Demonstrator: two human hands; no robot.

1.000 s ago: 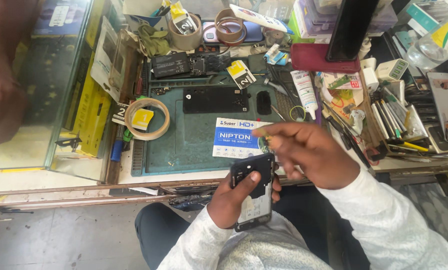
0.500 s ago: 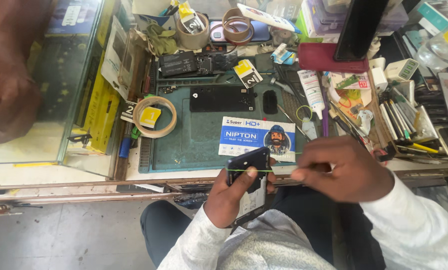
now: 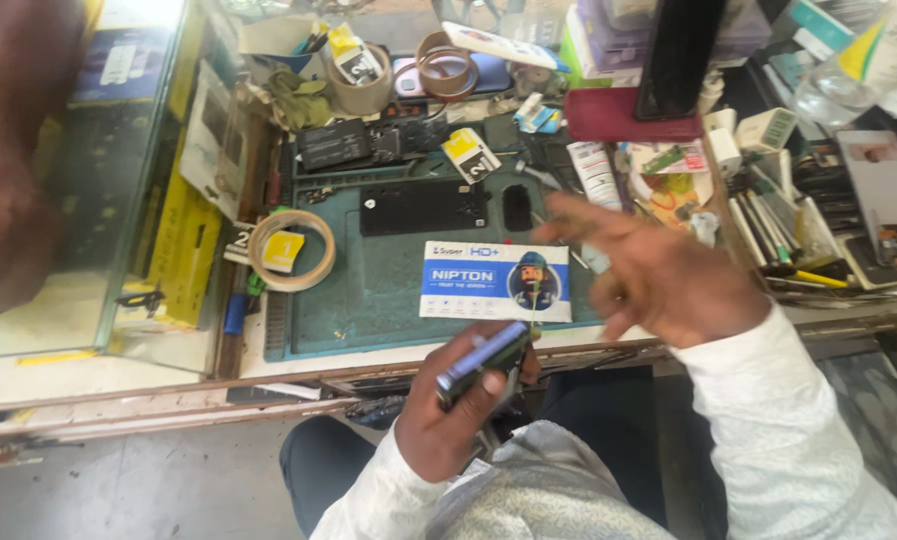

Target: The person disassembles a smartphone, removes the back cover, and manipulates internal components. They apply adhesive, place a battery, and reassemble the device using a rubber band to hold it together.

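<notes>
My left hand [image 3: 457, 410] grips a dark phone [image 3: 484, 362] edge-on, just below the front edge of the bench. My right hand [image 3: 659, 270] hovers blurred over the right end of the green work mat [image 3: 369, 290], fingers spread and empty. A blue and white flat packet [image 3: 496, 281] lies on the mat between my hands. A black phone panel [image 3: 424, 208] rests farther back on the mat.
A tape roll [image 3: 291, 250] sits at the mat's left edge. Tools, pens and tubes crowd the right side [image 3: 769, 230]. A red case [image 3: 629, 115] and boxes stand at the back. A glass counter [image 3: 79, 190] lies left, with another person's blurred arm [image 3: 9, 150] over it.
My right hand has left the phone and lifted up and right over the bench. The left hand has turned the phone from face-up to edge-on.
</notes>
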